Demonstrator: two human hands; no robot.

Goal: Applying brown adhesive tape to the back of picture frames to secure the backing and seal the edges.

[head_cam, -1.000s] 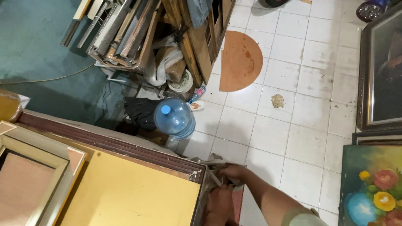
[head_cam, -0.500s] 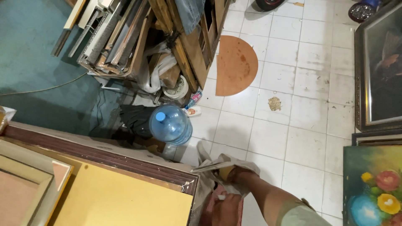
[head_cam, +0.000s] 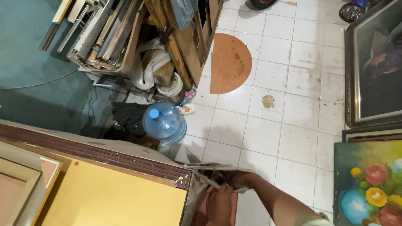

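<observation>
Beside the picture frame's [head_cam: 104,155] near right corner, both hands, right [head_cam: 243,179] and left [head_cam: 220,205], grip a grey sheet [head_cam: 209,167] between them.

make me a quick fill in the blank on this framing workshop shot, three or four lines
1. The big water bottle standing on the floor has a ____ cap.
2. The flat brown board lying on the white tiles has the shape of a half ____.
3. The backing panel inside the dark wooden frame is ____ in colour.
4. The painting at the lower right shows ____.

Missing words: blue; circle; yellow; flowers
</observation>
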